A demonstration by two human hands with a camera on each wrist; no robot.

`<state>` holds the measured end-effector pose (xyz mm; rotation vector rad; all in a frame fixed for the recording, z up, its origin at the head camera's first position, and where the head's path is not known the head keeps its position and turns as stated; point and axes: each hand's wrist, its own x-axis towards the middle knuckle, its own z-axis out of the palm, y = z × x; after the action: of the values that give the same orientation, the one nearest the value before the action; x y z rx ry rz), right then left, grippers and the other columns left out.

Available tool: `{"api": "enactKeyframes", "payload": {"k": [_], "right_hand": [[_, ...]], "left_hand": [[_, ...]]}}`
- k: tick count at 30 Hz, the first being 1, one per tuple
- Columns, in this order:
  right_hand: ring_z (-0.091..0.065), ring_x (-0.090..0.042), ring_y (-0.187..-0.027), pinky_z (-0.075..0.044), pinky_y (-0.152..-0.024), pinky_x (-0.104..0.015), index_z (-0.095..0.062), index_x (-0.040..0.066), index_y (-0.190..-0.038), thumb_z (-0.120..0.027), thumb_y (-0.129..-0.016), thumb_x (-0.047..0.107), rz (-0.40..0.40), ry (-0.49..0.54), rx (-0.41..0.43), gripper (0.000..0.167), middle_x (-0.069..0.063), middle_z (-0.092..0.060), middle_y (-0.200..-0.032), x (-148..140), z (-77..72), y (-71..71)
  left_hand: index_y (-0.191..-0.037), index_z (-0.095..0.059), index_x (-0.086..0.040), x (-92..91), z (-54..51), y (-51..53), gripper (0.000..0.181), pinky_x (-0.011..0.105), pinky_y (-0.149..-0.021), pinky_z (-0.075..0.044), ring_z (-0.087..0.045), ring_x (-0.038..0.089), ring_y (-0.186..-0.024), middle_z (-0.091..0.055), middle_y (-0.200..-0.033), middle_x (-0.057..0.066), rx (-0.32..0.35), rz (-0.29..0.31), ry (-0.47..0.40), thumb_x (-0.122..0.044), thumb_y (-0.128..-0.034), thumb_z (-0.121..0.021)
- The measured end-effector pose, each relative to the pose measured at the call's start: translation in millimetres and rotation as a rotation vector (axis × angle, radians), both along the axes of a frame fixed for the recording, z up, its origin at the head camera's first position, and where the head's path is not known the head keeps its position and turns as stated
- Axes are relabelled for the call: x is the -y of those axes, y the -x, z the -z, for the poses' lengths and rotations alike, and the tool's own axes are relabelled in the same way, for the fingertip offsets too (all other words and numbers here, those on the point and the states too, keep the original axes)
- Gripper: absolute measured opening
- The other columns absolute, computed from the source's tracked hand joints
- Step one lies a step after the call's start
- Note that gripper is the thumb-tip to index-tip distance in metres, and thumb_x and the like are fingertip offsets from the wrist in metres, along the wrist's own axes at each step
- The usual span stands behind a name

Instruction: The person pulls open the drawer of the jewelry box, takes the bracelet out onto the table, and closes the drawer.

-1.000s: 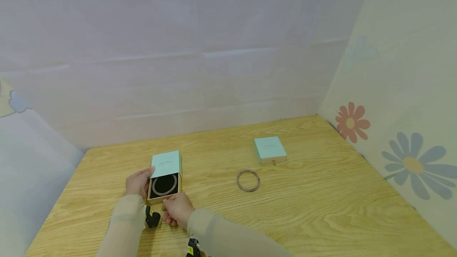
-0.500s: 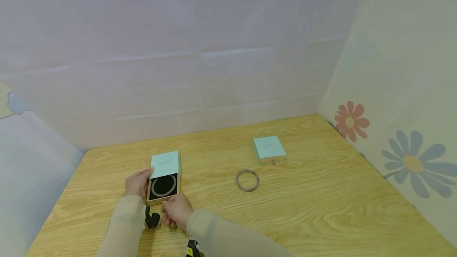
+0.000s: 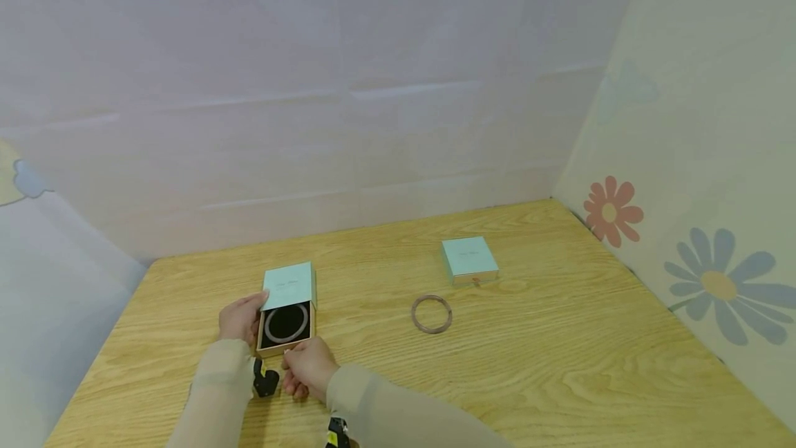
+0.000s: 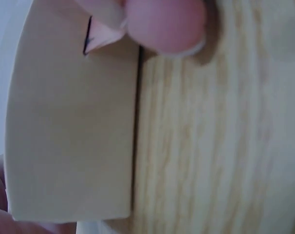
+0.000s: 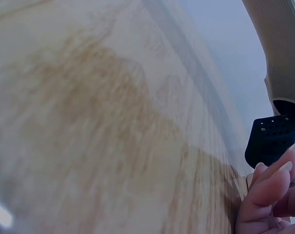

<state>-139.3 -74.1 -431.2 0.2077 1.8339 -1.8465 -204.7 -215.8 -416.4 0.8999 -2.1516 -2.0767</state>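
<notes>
A pale mint jewelry box (image 3: 289,286) lies at the left of the table with its drawer (image 3: 282,349) pulled partly out. Inside, a dull mauve bangle (image 3: 269,327) rests on black padding. My left hand (image 3: 238,319) grips the box's left side. At the drawer's front, my right hand (image 3: 311,368) pinches a pink ribbon pull tab (image 4: 103,39), seen in the left wrist view coming out of a slot. Curled fingers (image 5: 264,195) of the right hand show in the right wrist view. A second mauve bangle (image 3: 414,314) lies loose on the table.
Another mint box (image 3: 469,259), closed, sits farther back on the right. The wood-grain table (image 3: 560,337) meets a pale wall covering at its back edge. A flower-printed panel (image 3: 684,157) borders the right side.
</notes>
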Motion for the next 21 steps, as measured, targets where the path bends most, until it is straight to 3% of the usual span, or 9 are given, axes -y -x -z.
{"api": "enactKeyframes", "payload": {"k": [10,16,21], "right_hand": [[-0.039,-0.006,-0.032,-0.033,-0.031,-0.017,-0.061,0.002,-0.071,-0.054,-0.097,0.007,-0.027,-0.009,-0.039,0.027,-0.001,-0.047,-0.045,-4,0.7,-0.5],[-0.039,-0.008,-0.030,-0.031,-0.030,-0.020,-0.060,0.002,-0.064,-0.056,-0.096,0.008,-0.081,-0.081,-0.202,0.032,0.000,-0.049,-0.044,-12,-2.5,-2.6],[-0.042,-0.009,-0.034,-0.034,-0.034,-0.020,-0.064,-0.001,-0.075,-0.053,-0.095,0.003,-0.084,-0.070,-0.341,0.023,-0.002,-0.052,-0.051,-18,-13.7,-1.0]], "left_hand": [[-0.135,-0.050,0.010,1.1,2.0,1.1,0.051,0.017,-0.062,-0.050,-0.059,0.002,-0.070,-0.061,-0.076,-0.008,-0.003,0.009,0.006,-0.019,-0.0945,-0.064],[-0.133,-0.052,0.008,1.0,4.1,1.7,0.051,0.016,-0.062,-0.048,-0.057,0.001,-0.070,-0.061,-0.078,-0.009,0.011,0.019,0.023,-0.023,-0.0942,-0.065],[-0.133,-0.052,0.009,2.1,5.0,1.7,0.052,0.015,-0.061,-0.047,-0.057,0.000,-0.071,-0.061,-0.081,-0.006,0.002,0.007,0.030,-0.022,-0.0939,-0.065]]}}
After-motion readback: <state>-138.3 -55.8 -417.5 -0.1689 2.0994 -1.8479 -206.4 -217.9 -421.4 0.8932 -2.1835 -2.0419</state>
